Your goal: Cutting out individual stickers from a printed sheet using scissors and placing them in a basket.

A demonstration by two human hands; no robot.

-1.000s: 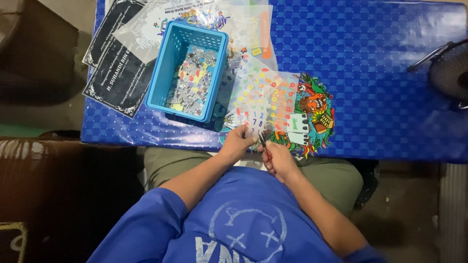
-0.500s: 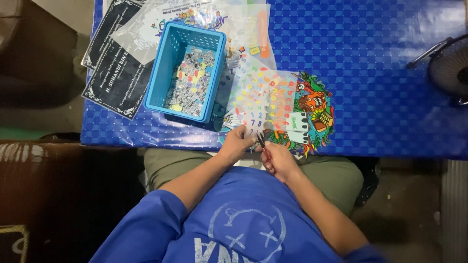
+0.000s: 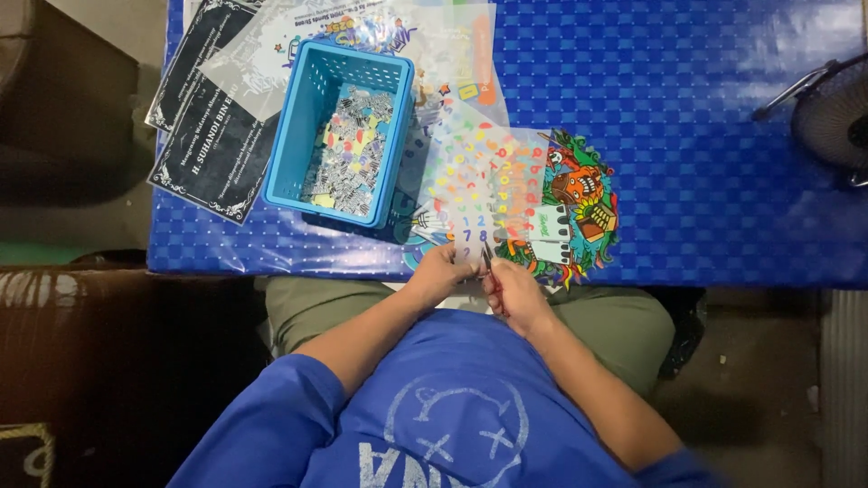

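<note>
Sticker sheet (image 3: 484,194) is pinched by left hand (image 3: 440,271); scissors (image 3: 489,265) are gripped by right hand (image 3: 515,291), beside blue basket (image 3: 298,136).

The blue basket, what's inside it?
The basket holds a loose heap of small stickers, mostly black-and-white with some yellow and red. The heap covers most of the bottom, and anything beneath it is hidden.

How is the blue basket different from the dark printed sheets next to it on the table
The blue basket is an open box with slotted walls, standing up from the table; the dark printed sheets are black with pale ornate borders and lie flat. The basket holds a heap of small colourful pieces; the sheets carry nothing but a clear film over one corner. The basket sits fully on the table; the sheets overhang its left edge. Both are rectangular and lie tilted, away from the hands.
</note>
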